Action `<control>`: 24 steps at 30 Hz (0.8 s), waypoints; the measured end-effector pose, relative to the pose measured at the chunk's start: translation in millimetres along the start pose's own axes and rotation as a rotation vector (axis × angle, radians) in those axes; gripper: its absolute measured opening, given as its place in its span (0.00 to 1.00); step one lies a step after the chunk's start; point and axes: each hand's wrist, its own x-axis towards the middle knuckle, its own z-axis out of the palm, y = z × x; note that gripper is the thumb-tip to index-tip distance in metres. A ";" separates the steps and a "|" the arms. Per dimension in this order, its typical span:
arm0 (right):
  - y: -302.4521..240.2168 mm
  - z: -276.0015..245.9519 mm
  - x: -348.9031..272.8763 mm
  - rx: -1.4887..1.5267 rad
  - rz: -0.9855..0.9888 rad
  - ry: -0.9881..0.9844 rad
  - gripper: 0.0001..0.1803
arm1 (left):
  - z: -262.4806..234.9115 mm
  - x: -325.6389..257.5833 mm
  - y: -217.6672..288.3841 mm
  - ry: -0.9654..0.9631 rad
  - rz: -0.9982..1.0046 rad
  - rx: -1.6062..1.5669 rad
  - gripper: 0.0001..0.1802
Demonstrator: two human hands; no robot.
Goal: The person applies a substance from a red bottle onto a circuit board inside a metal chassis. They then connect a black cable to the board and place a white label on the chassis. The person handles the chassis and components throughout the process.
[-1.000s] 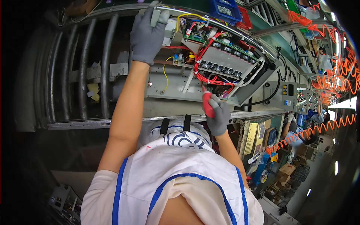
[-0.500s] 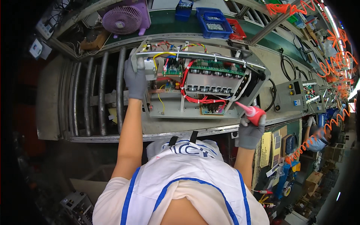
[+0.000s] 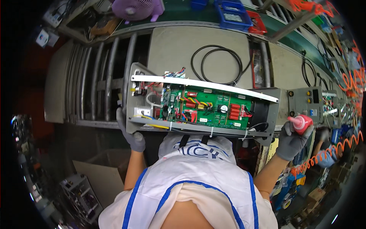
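Observation:
An open metal equipment chassis [image 3: 263, 133] lies across the near part of the bench, a green circuit board [image 3: 213, 110] with red components showing inside it. My left hand [image 3: 131, 133], in a grey glove, is at its near left corner; the fingers stretch along the end panel and the thumb stands apart. How firmly they touch the metal, I cannot tell. Beyond the chassis's right end, my gloved right hand [image 3: 292, 143] is wrapped round a red squeeze bottle [image 3: 300, 123] with its nozzle pointing left.
Behind the chassis a black cable [image 3: 196, 61] lies coiled on a grey board [image 3: 167, 47]. Metal rollers [image 3: 110, 66] run to the left. Blue bins [image 3: 233, 17] and a purple fan [image 3: 135, 8] stand at the back. A second unit [image 3: 305, 101] sits at the right; orange coiled hoses [image 3: 324, 156] hang beyond.
The chassis has come nearer and turned over, bringing the green board into view and uncovering the coiled cable. My left hand has moved down to its near corner; my right hand has moved right with the bottle.

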 end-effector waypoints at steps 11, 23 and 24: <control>61.6 81.9 19.2 -0.612 -0.021 -0.113 0.28 | 25.3 47.5 35.1 0.117 -0.099 0.119 0.32; 91.9 104.0 81.8 -1.110 0.052 -0.275 0.21 | 35.5 49.3 37.7 0.154 -0.252 0.189 0.24; 92.8 107.2 83.0 -1.101 0.065 -0.297 0.21 | 36.4 48.1 37.6 0.172 -0.262 0.174 0.24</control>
